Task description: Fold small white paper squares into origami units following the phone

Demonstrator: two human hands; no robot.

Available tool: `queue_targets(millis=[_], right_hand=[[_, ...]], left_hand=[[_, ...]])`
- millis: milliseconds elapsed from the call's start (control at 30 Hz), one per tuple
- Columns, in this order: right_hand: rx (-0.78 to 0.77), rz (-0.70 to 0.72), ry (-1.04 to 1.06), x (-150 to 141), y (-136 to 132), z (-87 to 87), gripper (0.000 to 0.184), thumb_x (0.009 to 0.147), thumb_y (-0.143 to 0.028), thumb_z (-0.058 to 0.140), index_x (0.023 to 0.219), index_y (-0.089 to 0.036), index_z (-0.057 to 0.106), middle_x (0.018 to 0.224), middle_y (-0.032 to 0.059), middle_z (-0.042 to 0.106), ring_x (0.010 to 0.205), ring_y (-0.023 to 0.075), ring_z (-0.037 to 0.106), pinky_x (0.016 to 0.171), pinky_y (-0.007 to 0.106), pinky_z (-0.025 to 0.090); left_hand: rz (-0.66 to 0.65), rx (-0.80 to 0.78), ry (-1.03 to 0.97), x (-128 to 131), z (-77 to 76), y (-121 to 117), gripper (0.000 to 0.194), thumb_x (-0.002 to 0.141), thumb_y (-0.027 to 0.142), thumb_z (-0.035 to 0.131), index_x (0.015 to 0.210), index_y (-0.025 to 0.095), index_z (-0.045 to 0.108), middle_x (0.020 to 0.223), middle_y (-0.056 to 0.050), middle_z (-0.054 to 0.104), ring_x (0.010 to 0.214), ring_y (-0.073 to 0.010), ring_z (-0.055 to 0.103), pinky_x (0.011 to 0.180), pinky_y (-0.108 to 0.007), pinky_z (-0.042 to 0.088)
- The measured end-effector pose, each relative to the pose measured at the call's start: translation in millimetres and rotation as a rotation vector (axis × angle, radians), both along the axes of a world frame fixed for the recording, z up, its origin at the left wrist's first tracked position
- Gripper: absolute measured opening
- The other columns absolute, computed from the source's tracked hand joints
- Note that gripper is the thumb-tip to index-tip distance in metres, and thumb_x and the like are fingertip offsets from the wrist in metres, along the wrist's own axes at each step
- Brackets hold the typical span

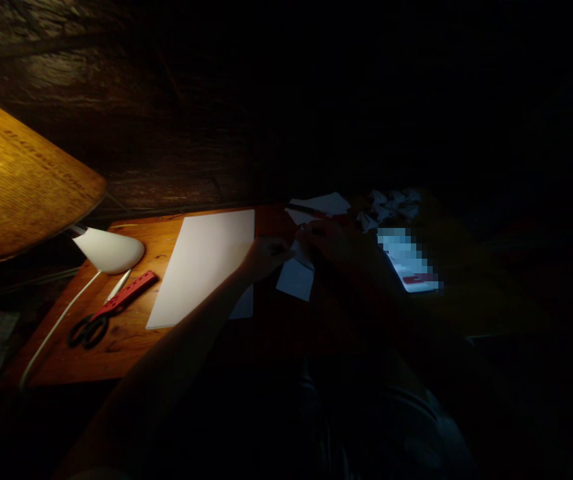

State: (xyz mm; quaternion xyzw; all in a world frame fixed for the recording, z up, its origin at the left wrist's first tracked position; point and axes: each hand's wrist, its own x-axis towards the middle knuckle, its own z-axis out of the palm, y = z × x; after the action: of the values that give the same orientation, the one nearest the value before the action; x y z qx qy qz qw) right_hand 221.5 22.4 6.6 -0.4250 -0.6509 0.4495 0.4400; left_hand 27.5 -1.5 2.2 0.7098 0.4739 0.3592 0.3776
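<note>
In the dim middle of the table, a small white piece of paper lies between my hands, its upper part folded or bent. My left hand reaches in from the left with fingers closed at the paper's upper left edge. My right hand is in deep shadow at the paper's top right, its fingers drawn together on the paper. Left of them lies a larger stack of white sheets, partly covered by my left forearm. Exact fingertip contact is hard to make out in the dark.
A lamp with a yellow shade and white base stands left. Black-handled scissors lie beside a red strip. Paper pieces lie behind my hands, small folded papers farther right, and a lit phone nearby.
</note>
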Motion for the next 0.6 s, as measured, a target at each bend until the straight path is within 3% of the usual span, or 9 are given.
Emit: queue_targets(millis=[433, 600], right_hand=[[-0.028, -0.006, 0.102, -0.9, 1.3, -0.8, 0.025, 0.076, -0.041, 0.068, 0.064, -0.021, 0.061, 0.07, 0.001, 0.062, 0.073, 0.0166, 0.056, 0.068, 0.029, 0.044], [-0.048, -0.046, 0.138, -1.1, -2.2, 6.8, 0.021, 0.074, -0.037, 0.069, 0.062, -0.021, 0.062, 0.07, 0.0008, 0.062, 0.072, 0.0163, 0.056, 0.07, 0.03, 0.044]], left_hand=[[-0.007, -0.014, 0.0, 1.5, 4.4, -2.4, 0.02, 0.074, 0.034, 0.07, 0.065, 0.016, 0.068, 0.06, 0.0, 0.063, 0.056, -0.0097, 0.051, 0.053, -0.022, 0.038], [-0.013, -0.042, 0.016, 1.8, 5.2, -2.7, 0.022, 0.074, 0.035, 0.07, 0.065, 0.016, 0.068, 0.059, 0.0, 0.063, 0.054, -0.0098, 0.051, 0.053, -0.023, 0.037]])
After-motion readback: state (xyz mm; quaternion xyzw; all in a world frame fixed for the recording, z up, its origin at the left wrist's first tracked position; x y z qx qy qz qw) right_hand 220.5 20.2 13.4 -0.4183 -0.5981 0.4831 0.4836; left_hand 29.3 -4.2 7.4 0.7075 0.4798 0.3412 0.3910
